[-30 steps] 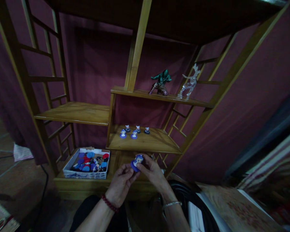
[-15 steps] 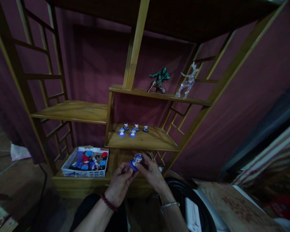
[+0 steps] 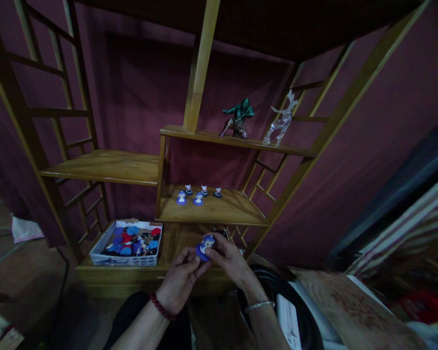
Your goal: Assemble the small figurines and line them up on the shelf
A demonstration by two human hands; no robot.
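Note:
Between my two hands is a small purple and white figurine [image 3: 205, 247] on a round purple base, tilted to one side. My left hand [image 3: 180, 274] pinches the base from the left. My right hand [image 3: 228, 260] has its thumb and fingers closed on the figure's body. Behind them, on the middle shelf [image 3: 219, 211], stand two similar purple figurines, one at the left [image 3: 181, 198] and another beside it [image 3: 198, 198]. At their back is a row of three small dark-based figurines [image 3: 204, 190].
A shallow box [image 3: 124, 260] of several red, blue and purple figurines sits at lower left. On the upper right shelf are a green crouching statue [image 3: 240, 119] and a clear deer figure [image 3: 282, 120]. A black round stool [image 3: 310, 325] with a white packet [image 3: 288, 316] is at lower right.
The view has shifted slightly, so the shelves appear a little further left. Both hands keep hold of the purple figurine, which has turned only slightly, if at all.

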